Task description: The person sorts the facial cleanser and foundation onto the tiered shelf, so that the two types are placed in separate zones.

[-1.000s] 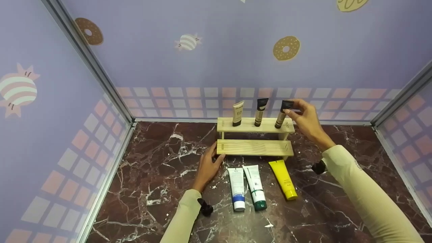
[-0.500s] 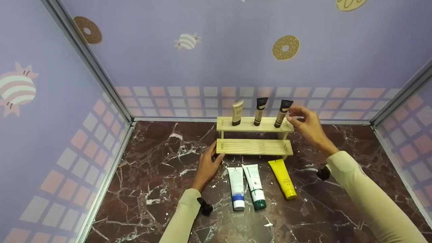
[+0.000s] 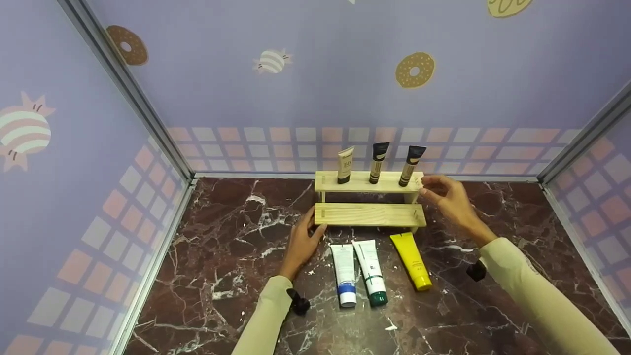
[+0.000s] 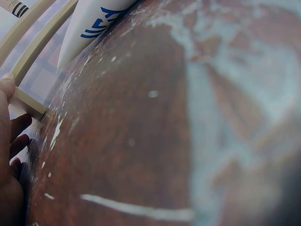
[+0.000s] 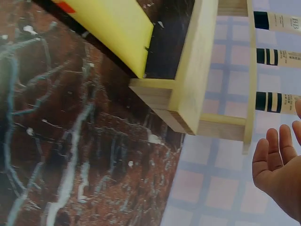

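1. The step in hand looks to be letting go of an upright tube at the stand's right end while the other hand steadies the wood; that is a judgement from how the hands lie.
2. The right grip (image 3: 452, 201) is at 3 o'clock of the wooden stand (image 3: 370, 215), just beside the upper shelf, fingers loosely bent and holding nothing. The gap between thumb and forefinger is narrow; the right wrist view shows the fingers apart from the wood.
3. The left grip (image 3: 301, 241), at 8 o'clock, holds the lower shelf's left end between thumb and fingers.
4. The next move seems to call for a gentle withdrawal past the nearest tube and a firm left hold — tubes balanced on small caps could topple if the stand is jogged.
5. On the upper shelf, caps down, stand a cream tube (image 3: 345, 165) at 11 o'clock, a slim dark-ended tube (image 3: 378, 163) at 12, and a matching dark-ended tube (image 3: 412, 165) between 1 and 2, tan-bodied and striped.
6. Lying on the marbled surface (image 3: 236, 256), caps toward the person: a blue-banded white tube (image 3: 344, 273) between 6 and 7, a green-capped white tube (image 3: 370, 271) at 6, and a bright yellow tube (image 3: 412, 261) at 5.
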`<state>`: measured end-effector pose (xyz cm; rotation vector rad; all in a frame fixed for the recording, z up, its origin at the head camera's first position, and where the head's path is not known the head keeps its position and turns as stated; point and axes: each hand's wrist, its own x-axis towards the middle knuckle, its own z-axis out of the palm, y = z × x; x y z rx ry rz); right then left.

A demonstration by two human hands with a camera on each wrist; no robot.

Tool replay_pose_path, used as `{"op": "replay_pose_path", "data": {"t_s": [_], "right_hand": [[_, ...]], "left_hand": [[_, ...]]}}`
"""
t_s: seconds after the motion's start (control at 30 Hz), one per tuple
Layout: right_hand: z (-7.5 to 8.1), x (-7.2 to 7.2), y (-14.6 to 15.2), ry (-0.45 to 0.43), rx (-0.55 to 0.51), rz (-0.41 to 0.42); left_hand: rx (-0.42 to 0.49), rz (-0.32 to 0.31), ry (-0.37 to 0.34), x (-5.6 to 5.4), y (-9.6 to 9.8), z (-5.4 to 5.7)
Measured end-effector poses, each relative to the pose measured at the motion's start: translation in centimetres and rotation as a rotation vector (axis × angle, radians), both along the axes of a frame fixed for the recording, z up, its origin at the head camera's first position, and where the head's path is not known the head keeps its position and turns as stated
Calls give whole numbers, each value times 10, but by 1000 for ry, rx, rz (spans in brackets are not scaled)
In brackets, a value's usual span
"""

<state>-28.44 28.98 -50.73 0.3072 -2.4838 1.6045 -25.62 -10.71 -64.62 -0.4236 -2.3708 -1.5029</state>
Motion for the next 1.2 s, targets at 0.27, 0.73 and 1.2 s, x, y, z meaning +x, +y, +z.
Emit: {"op": "replay_pose_path", "data": {"t_s": [0.27, 0.73, 1.2], "right_hand": [[-14, 13, 1, -4, 18, 27], [-23, 38, 1, -49, 50, 62], [-19, 56, 12, -66, 22, 48]], "left_hand": [[-21, 2, -57, 2, -1, 2], [-14, -5, -55, 2, -1, 2], [-25, 13, -54, 3, -1, 4]]}}
